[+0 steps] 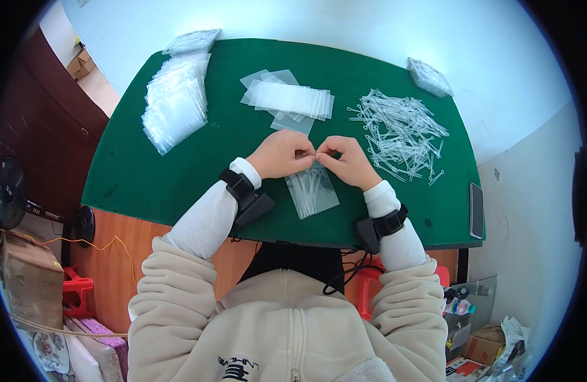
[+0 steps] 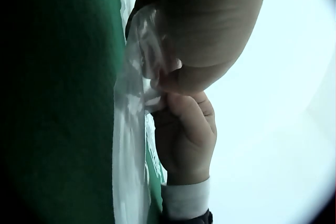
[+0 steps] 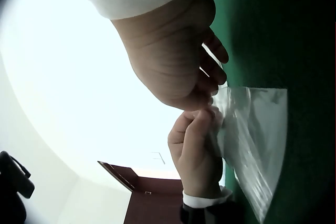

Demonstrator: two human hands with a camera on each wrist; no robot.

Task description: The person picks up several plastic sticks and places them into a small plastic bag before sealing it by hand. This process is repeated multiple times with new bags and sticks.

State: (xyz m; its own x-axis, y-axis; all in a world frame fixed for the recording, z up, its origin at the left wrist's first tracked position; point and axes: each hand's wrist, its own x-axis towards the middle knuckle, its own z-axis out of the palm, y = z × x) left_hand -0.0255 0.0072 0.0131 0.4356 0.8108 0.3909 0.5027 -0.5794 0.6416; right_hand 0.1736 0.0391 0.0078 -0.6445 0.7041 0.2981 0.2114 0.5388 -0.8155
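Observation:
A clear plastic bag (image 1: 312,194) holding several thin pale looped pieces lies near the table's front edge in the head view. The left hand (image 1: 282,155) pinches its top edge from the left, and the right hand (image 1: 349,163) pinches the same edge from the right, with the fingertips of both hands meeting. In the left wrist view the bag (image 2: 128,129) hangs from the fingers beside the green surface. The right wrist view shows the bag (image 3: 254,140) spreading out from the joined fingertips.
On the green table (image 1: 229,146) are a fanned stack of clear bags (image 1: 175,105) at left, more bags (image 1: 293,99) at centre back, a pile of looped pieces (image 1: 401,134) at right, packed bundles (image 1: 430,77) at the back right and a phone (image 1: 476,210) at the right edge.

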